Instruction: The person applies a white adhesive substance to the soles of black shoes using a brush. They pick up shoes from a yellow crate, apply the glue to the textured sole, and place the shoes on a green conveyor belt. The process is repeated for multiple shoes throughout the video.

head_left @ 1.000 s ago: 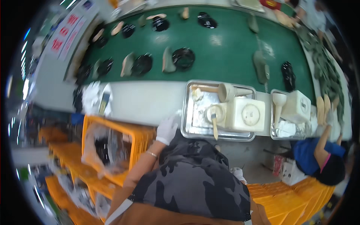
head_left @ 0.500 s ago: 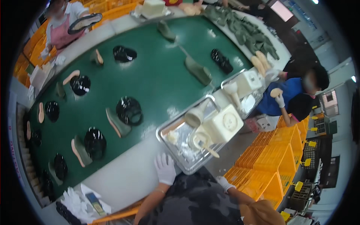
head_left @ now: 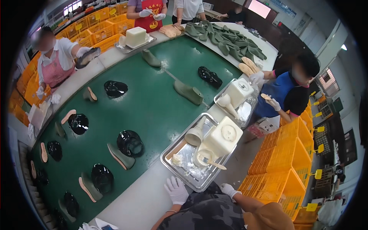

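My left hand (head_left: pixel 176 190), in a white glove, rests flat on the pale table edge just below a metal tray (head_left: pixel 172 165). My right hand (head_left: pixel 228 189), also gloved, sits at the tray's lower right corner with its fingers curled and nothing visible in it. The tray holds a cream square container (head_left: pixel 223 135), a round cup with a brush (head_left: pixel 207 159) and a cream funnel-shaped piece (head_left: pixel 195 134). White paste smears the tray's bottom.
A green conveyor belt (head_left: pixel 153 107) carries black shoe uppers (head_left: pixel 129 142), green shoe lasts (head_left: pixel 188 92) and soles. A second tray (head_left: pixel 237 99) stands to the right, where a person in blue works. Other people stand at the far side. Yellow crates (head_left: pixel 283 172) are stacked at right.
The view has swung from looking down at my lap and the crates up across the belt. My left hand stays by the tray's edge, and my right hand has come into view.
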### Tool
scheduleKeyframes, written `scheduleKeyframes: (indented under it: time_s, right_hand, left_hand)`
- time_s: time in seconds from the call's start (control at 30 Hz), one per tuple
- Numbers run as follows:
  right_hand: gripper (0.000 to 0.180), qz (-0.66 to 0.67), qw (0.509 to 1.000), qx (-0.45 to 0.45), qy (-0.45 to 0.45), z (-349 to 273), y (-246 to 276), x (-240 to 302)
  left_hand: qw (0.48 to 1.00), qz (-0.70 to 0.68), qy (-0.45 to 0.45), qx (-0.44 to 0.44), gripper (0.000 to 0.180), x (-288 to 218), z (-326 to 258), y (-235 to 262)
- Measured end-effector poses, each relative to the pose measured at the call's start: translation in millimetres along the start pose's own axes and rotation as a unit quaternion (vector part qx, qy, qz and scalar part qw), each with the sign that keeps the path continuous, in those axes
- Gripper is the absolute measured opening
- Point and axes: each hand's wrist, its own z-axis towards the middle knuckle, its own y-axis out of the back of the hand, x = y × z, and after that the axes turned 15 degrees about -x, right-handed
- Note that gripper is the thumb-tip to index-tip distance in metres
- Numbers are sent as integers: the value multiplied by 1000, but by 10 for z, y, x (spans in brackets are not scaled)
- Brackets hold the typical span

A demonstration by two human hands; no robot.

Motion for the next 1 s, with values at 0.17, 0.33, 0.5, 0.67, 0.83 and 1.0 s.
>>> scheduleKeyframes:
  time_s: [0.17,0.33,0.5,0.67,0.83,1.0]
  right_hand:
    - [33,31,998,-41,-26,158,-138,185]
    - [33,50,996,-65,-28,211,-86,230]
    - [34,70,991,-107,30,468,-447,-246]
    - [35,119,977,-164,72,687,-830,-499]
    - [25,216,956,-157,118,814,-1044,-599]
    - [8,424,882,-173,111,1077,-1222,-817]
  left_hand:
    - [999,20,-12,28,42,-51,23,98]
    - [1000,-1,5,-4,47,-117,-47,70]
    - [1000,-12,14,13,49,-163,10,136]
    - [999,-29,9,-38,49,-122,-104,111]
    - [982,-101,-1,-159,49,-5,-259,85]
    - [964,-136,67,-218,47,-22,-447,219]
